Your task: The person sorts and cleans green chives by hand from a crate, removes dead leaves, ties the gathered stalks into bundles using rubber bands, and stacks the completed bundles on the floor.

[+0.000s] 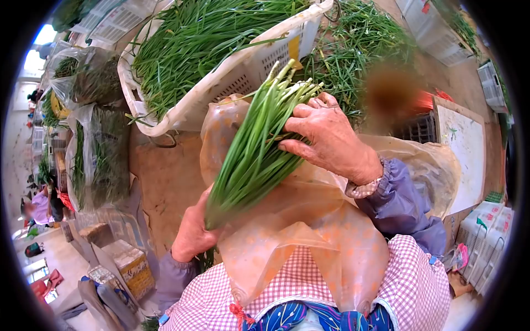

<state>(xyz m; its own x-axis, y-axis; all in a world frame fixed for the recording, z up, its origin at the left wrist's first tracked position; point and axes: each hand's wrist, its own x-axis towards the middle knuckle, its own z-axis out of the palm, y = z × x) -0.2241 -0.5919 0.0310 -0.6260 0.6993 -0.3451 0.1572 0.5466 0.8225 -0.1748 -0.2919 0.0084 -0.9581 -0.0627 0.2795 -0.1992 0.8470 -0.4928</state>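
Observation:
A thick bunch of green chives [255,140] slants over my lap, its pale cut ends up and its leaf tips down towards the left. My left hand [194,229] is wrapped round the leafy lower end, where the bunch looks blurred. At the pale stem end, my right hand [334,138] has its fingers bent and closed on the side of the bunch; the fingertips are partly hidden among stems. Beneath the bunch, a clear plastic apron [309,226] with orange spots covers my lap.
A large white plastic basket [182,113] heaped with long green leaves stands ahead. Loose trimmings [359,49] lie on the floor beside it. Bagged greens [102,160] stand at the left, a white board [462,154] and crate [486,243] at the right. Another person [41,207] is far left.

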